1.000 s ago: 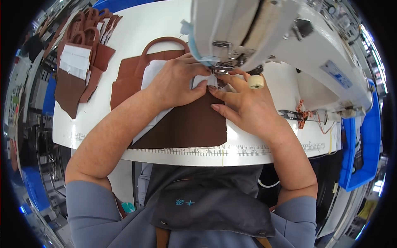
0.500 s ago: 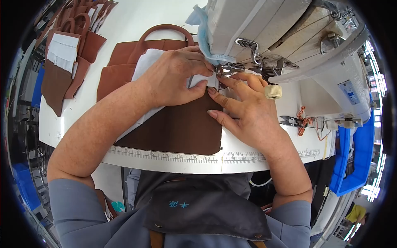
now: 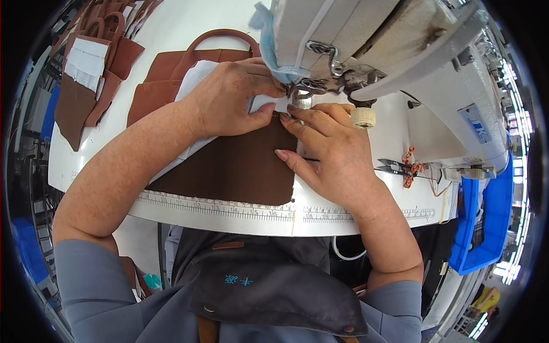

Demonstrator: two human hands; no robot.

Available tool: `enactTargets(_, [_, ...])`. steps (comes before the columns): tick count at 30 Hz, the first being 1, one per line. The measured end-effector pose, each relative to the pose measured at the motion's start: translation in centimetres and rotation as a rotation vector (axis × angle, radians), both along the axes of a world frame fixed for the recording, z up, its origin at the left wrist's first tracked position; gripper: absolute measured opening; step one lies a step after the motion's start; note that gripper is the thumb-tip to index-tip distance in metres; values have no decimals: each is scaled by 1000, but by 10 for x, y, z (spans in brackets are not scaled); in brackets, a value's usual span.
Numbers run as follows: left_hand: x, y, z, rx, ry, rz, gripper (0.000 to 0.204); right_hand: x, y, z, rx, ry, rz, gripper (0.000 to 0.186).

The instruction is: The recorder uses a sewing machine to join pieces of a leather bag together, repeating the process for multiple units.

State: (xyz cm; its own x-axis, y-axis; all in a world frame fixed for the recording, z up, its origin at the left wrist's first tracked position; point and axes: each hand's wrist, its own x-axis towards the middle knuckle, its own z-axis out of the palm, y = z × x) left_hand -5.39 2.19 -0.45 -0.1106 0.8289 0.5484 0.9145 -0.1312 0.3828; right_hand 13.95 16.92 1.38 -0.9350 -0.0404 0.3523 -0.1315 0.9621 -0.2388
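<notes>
Under the head of a white sewing machine (image 3: 394, 46) lies a brown fabric panel (image 3: 229, 166) with a white lining piece (image 3: 194, 77) along its upper side. My left hand (image 3: 231, 97) is curled over the white piece, holding it close to the presser foot (image 3: 291, 94), its thumb on the seam area. My right hand (image 3: 334, 148) rests with fingers spread, index and middle fingertips on the panel's upper right edge and thumb lower on that edge. The needle tip is hard to make out. Behind my left hand lies a reddish-brown bag piece with a looped handle (image 3: 220, 34).
More bag pieces (image 3: 86, 63) are piled at the far left. Thread snips (image 3: 394, 167) with tangled orange thread lie right of my right hand. A ruler strip (image 3: 240, 211) follows the table's front edge. A blue bin (image 3: 486, 228) stands at the right.
The whole view has shifted slightly, so most things sit a little further left. Both hands stay by the presser foot with the panel, in nearly the same pose.
</notes>
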Motion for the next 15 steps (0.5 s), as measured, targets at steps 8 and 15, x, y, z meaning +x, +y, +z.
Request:
enactTargets(8, [8,-6,4,-93,8,51,19,-1,5,-7,4,169,42,32])
enactTargets(15, [36,-10,14,-98,76,122,17,2,16,-11,4,265,30,29])
